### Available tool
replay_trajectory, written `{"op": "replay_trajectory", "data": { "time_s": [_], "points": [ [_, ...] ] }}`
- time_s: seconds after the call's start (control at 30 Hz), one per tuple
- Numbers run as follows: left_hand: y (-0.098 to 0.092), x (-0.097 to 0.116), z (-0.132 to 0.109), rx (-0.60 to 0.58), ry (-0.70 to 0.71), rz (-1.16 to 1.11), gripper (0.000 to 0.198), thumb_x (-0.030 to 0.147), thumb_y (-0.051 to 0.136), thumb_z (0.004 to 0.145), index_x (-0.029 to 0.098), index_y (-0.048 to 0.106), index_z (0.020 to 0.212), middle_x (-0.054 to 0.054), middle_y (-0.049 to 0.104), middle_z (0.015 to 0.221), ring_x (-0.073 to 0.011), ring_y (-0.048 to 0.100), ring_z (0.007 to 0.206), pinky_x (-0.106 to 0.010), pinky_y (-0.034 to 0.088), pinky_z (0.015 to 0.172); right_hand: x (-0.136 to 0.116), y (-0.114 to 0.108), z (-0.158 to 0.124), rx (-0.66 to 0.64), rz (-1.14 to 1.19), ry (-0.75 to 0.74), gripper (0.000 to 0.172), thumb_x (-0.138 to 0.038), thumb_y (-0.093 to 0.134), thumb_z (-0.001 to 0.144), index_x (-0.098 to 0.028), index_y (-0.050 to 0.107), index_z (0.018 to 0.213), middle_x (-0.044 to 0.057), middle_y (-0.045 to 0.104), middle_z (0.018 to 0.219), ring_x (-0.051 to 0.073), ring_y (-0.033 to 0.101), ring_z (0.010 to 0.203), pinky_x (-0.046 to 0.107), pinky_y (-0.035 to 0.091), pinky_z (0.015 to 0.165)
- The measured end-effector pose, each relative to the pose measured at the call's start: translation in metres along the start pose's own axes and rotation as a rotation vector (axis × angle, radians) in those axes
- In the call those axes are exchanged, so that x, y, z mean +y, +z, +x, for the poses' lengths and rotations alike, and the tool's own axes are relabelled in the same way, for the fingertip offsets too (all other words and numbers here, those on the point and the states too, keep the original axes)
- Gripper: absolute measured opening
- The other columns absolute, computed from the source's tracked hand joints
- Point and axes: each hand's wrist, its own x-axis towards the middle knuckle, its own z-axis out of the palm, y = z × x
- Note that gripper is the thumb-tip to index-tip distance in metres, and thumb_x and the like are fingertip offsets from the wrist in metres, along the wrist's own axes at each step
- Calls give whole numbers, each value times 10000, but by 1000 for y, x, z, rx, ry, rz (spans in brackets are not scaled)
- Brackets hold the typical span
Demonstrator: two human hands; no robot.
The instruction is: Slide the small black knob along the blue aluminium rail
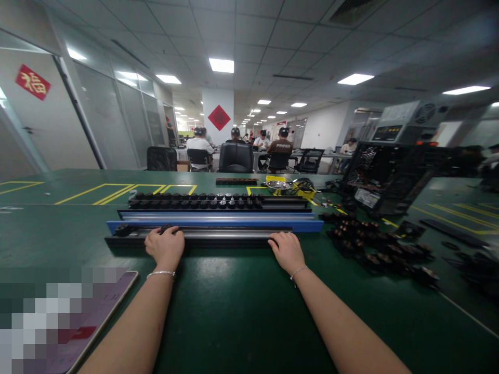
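Note:
A long dark metal channel (pixel 230 235) with a silvery inner face lies across the table in front of me. My left hand (pixel 165 248) is closed over its left part, with fingertips at a small black part (pixel 167 227) in the channel. Another small black part (pixel 123 229) sits near the channel's left end. Toward the right end, my right hand (pixel 287 251) has its curled fingers over the near edge. Its thumb and fingertips are partly hidden. Directly behind runs a blue channel (pixel 307 226), touching or nearly touching the dark one.
Farther back is a rack of several black parts (pixel 210 201). Loose black parts (pixel 374 244) are heaped at right, below an open computer case (pixel 385 179). A metal bowl (pixel 277 185) and yellow tray (pixel 307 189) stand behind. A purple-faced board (pixel 101 311) lies front left.

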Motion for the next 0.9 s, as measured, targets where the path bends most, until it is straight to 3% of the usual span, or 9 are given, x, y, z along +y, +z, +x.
{"op": "replay_trajectory", "data": {
  "time_s": [0.9],
  "points": [
    [1, 3, -6, -24, 54, 63, 319, 323, 445, 759, 280, 711, 930, -93, 478, 1189, -296, 394, 1126, -431, 347, 927, 1, 4, 1, 23, -9, 4, 236, -335, 424, 885, -240, 636, 927, 28, 637, 872, 174, 512, 843, 324, 288, 875]
  ]
}}
